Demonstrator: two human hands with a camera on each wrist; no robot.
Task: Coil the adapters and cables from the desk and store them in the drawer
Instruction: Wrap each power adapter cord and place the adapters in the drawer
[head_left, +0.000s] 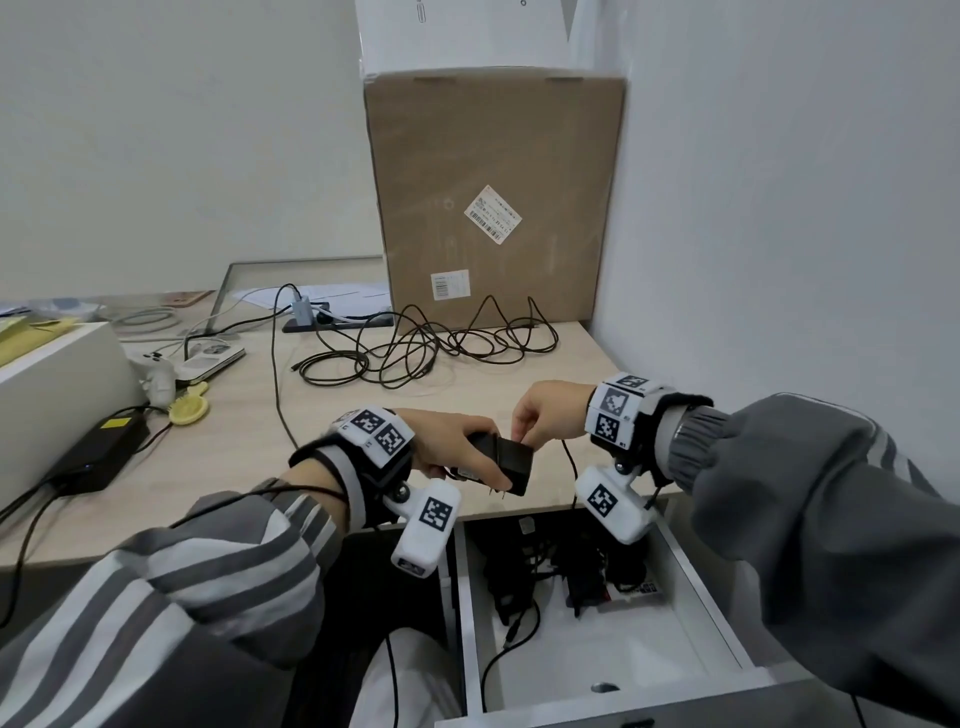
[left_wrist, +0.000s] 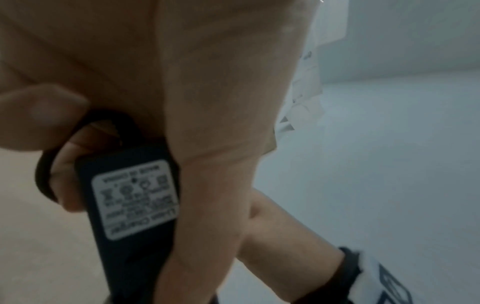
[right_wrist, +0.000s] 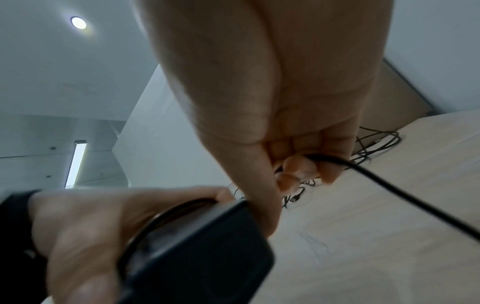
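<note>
My left hand (head_left: 457, 441) grips a black plug-in adapter (head_left: 506, 465) above the desk's front edge; its white label (left_wrist: 135, 198) shows in the left wrist view, and loops of its cord lie under my fingers. My right hand (head_left: 540, 415) pinches the adapter's thin black cable (right_wrist: 389, 185) right beside the adapter (right_wrist: 202, 253). The cable (head_left: 571, 467) hangs down from there toward the open white drawer (head_left: 691, 582), which holds several dark adapters and cords (head_left: 550, 577). A loose tangle of black cables (head_left: 415, 348) lies farther back on the desk.
A big cardboard box (head_left: 493, 197) stands at the back against the right wall. A black power brick (head_left: 98, 457), a yellow brush (head_left: 189, 408), a white box (head_left: 52, 374) and a power strip (head_left: 332, 322) occupy the left side. Bare desk (head_left: 234, 467) lies before the tangle.
</note>
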